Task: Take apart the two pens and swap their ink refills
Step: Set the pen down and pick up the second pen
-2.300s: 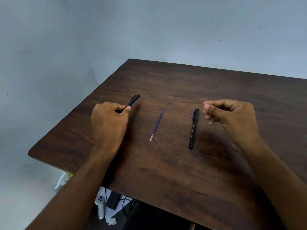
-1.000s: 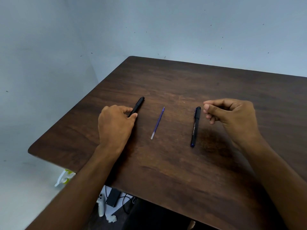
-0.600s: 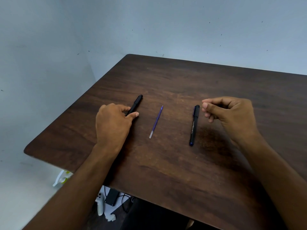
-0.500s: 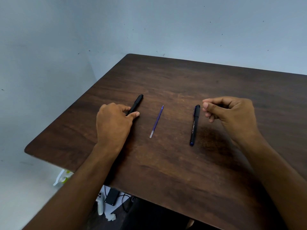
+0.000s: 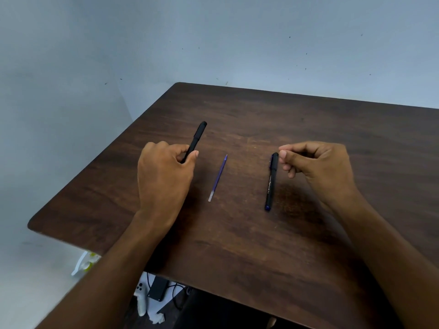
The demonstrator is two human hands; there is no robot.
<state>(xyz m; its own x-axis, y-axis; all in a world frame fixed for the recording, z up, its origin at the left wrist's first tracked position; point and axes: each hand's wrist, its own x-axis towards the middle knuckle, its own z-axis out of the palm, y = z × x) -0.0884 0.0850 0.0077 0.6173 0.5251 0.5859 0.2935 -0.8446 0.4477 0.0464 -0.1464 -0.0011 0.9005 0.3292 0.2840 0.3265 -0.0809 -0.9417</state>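
A dark wooden table (image 5: 261, 245) carries the parts. My left hand (image 5: 164, 176) grips the near end of a black pen (image 5: 198, 136), whose far end points away and slightly right. A thin blue ink refill (image 5: 218, 178) lies loose on the table between my hands. A second black pen (image 5: 271, 181) with white lettering and a blue near tip lies to the right of the refill. My right hand (image 5: 318, 167) hovers just right of that pen's far end with its fingers curled and its thumb against the index finger. Nothing shows in it.
The table's left edge and rounded near-left corner are close to my left forearm. On the floor below the near edge lie a white controller (image 5: 140, 299), a black box with cables (image 5: 157, 288) and a white-and-yellow item (image 5: 85, 263). Pale walls stand behind and to the left.
More of the black pen sticks out of my left hand, and its far end has shifted away from me. My right hand, the refill and the second pen have stayed put.
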